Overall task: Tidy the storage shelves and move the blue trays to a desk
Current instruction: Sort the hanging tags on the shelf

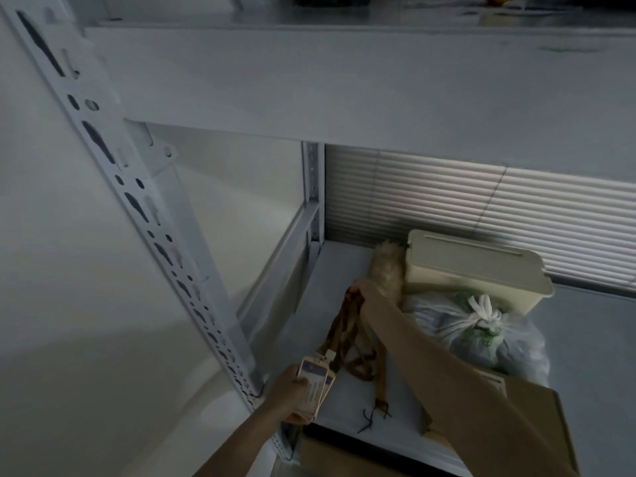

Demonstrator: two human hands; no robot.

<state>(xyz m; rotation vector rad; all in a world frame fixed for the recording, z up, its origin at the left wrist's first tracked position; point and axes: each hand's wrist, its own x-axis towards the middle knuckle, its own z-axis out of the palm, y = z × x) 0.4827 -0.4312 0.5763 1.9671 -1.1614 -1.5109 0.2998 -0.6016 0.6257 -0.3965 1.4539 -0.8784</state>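
Observation:
I look into a white metal storage shelf (330, 290). My left hand (289, 394) grips a small stack of badge cards (315, 383) at the shelf's front left corner. Brown patterned lanyard straps (344, 332) run from the cards up to my right hand (370, 294), which pinches their upper end above the shelf board. More strap loops lie on the board under my right forearm. No blue tray is in view.
A cream lidded plastic box (475, 266) stands at the back. A tied translucent bag (481, 332) and a furry beige item (387, 266) sit beside it. A cardboard box (537, 407) is at right. The perforated upright (137, 208) stands at left.

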